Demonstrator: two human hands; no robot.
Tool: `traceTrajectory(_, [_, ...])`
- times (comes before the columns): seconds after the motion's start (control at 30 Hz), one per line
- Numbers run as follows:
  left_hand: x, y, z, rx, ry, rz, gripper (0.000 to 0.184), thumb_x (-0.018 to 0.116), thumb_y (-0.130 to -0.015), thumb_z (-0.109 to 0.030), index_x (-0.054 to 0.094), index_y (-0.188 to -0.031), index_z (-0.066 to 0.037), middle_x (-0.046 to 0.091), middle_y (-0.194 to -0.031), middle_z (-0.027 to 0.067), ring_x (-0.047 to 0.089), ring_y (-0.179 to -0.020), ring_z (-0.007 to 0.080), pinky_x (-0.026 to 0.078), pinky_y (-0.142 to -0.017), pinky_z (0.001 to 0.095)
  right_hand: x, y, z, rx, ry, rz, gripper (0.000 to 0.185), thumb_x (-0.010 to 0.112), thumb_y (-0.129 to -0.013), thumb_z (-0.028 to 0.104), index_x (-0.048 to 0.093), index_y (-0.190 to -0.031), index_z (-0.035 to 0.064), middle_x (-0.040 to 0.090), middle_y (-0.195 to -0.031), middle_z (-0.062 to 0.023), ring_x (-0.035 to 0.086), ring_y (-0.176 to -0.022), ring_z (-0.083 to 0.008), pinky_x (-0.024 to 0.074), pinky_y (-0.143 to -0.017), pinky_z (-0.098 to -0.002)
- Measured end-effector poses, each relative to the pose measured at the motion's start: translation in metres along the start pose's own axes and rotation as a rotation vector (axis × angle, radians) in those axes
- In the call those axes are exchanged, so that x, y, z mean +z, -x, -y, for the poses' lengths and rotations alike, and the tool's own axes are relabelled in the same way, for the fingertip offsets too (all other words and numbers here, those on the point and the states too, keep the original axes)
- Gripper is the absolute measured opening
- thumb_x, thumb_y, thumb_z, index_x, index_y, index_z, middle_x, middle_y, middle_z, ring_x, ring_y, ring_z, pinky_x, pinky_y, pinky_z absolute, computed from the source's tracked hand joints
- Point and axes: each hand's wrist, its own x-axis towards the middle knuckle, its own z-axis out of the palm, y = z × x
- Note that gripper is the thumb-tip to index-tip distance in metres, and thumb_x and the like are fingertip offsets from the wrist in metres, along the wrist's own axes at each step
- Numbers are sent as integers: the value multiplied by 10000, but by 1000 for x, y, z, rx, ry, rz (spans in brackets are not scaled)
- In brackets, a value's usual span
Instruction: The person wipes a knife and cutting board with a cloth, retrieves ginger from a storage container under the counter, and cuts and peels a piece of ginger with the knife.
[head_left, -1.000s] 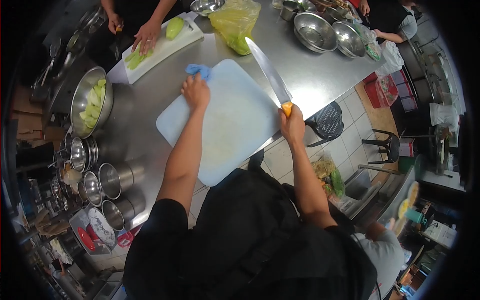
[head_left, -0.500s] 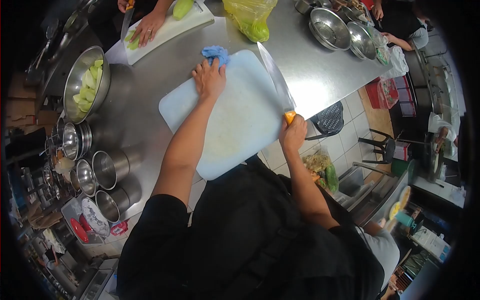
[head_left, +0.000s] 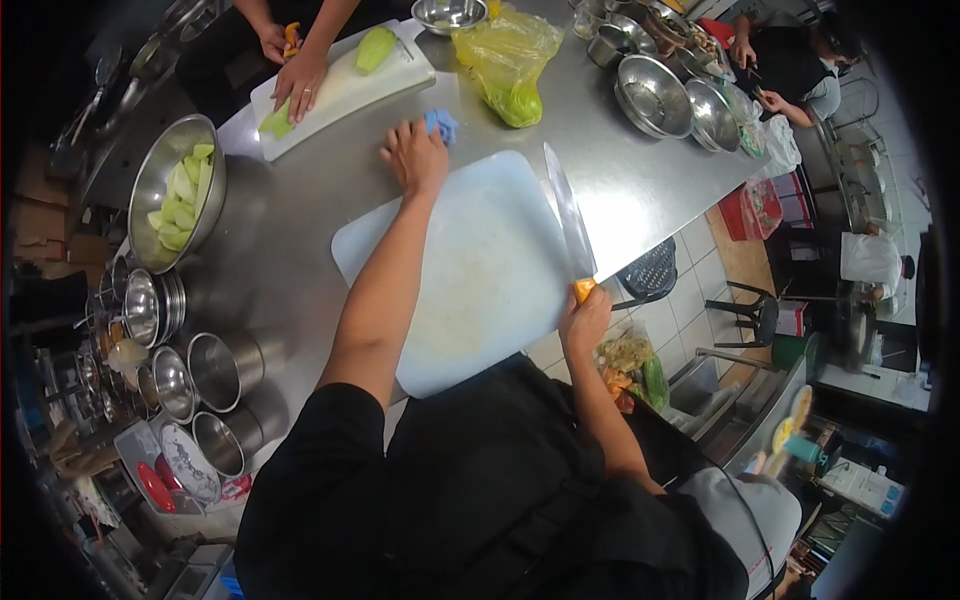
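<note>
My left hand [head_left: 416, 157] is above the far edge of the pale cutting board [head_left: 480, 270], its fingers spread and touching or just beside a crumpled blue cloth [head_left: 441, 125]. Whether the fingers grip the cloth is hard to tell; they look loosely apart. In my right hand [head_left: 585, 317] is the orange handle of a large knife [head_left: 570, 212]. Its blade points away from me, along the board's right side. The board's surface bears only faint stains.
Across the table a co-worker's hands [head_left: 300, 80] work at a white board [head_left: 350, 85] with green vegetable. A yellow bag [head_left: 507, 60] lies ahead. Left stands a bowl of green pieces [head_left: 146, 180]; metal bowls [head_left: 652, 97] sit at the right. Steel pots [head_left: 217, 372] stand near left.
The blue cloth has gone from bunched under my left fingers to mostly beyond them, and that hand has moved off the board's far edge. The knife stays in my right hand. The view has shifted.
</note>
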Motion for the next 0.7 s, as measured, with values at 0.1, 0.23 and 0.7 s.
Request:
traceTrajectory(0.1, [58,-33,4,232,-37,76,380,564,-918,-130,670,-1281,-170,565,-1438,66,443,-1385,360,277,-1168,567,-1,7,-1,-22,-8,-14,347,715,-860,179,536,-1091,-7,598,-1102,-191,561,-1026,-395,450,-873,-487])
traceTrajectory(0.23, [51,-36,5,681,66,712,572,490,-845,71,644,-1351,-147,473,-1553,66,330,-1491,311,180,-1235,583,2,-3,-3,-5,-15,33,357,717,-852,165,539,-1108,-9,599,-1109,-193,562,-1031,-396,448,-879,-486])
traceTrajectory(0.7, [-181,176,302,258,-266,245,375,558,-824,54,687,-1173,11,597,-1403,137,528,-1294,358,409,-1091,465,-35,-5,-7,-140,-54,79,348,744,-834,170,554,-1078,13,581,-1164,-176,542,-1076,-372,430,-899,-489])
